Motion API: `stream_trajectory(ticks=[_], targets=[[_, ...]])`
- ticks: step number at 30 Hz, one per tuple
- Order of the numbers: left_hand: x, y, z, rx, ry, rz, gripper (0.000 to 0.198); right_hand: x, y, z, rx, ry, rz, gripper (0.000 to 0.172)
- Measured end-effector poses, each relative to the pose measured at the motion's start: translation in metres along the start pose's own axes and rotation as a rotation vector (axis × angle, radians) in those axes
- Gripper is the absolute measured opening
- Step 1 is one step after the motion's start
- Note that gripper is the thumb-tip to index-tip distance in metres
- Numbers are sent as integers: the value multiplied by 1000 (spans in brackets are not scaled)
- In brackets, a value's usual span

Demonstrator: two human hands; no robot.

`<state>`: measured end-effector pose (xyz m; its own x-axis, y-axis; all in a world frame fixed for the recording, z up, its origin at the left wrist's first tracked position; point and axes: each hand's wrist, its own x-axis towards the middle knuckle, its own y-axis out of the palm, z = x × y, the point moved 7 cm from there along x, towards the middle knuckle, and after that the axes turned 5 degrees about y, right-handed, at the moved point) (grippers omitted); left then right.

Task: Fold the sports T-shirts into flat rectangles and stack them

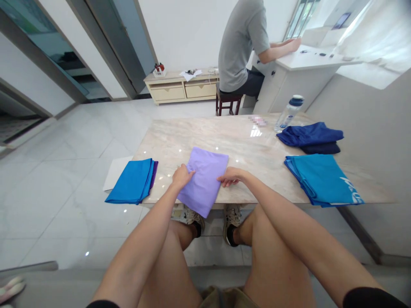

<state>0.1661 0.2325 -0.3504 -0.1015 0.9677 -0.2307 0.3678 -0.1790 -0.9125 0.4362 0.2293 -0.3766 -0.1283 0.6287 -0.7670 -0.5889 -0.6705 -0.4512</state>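
Observation:
A lavender folded cloth [205, 179] lies on the marble table, its near corner hanging past the front edge. My left hand [183, 176] grips its left side, thumb on top and the other fingers hidden. At the right side of the cloth, my right hand [230, 176] pinches the edge with the fingers curled. To the left, a stack of blue folded cloths [131, 182] with a purple layer overhangs the table. On the right lies a pile of bright blue folded cloths [321, 177] with white print.
Behind the right pile are dark blue cloths [313, 134] and a clear water bottle [287, 113] with a blue cap. The marble table [192, 130] spans the middle. Beyond it, a person in a grey shirt [240, 47] sits on a stool at a white desk [298, 62].

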Motion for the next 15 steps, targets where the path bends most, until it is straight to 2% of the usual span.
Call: stream_trajectory(ticks=[2, 5, 8, 11, 15], targets=[[3, 1, 3, -79, -52, 85, 47, 5, 5, 5, 72, 5, -18, 36], [2, 6, 12, -217, -98, 204, 33, 12, 1, 16, 135, -47, -148, 24], [-8, 12, 24, -382, -152, 287, 33, 15, -7, 24, 119, -100, -261, 20], [-18, 13, 32, -540, -194, 295, 40, 15, -11, 30, 162, -121, -270, 19], [-28, 10, 31, -689, -207, 230, 36, 5, -7, 32, 260, -115, -178, 17]])
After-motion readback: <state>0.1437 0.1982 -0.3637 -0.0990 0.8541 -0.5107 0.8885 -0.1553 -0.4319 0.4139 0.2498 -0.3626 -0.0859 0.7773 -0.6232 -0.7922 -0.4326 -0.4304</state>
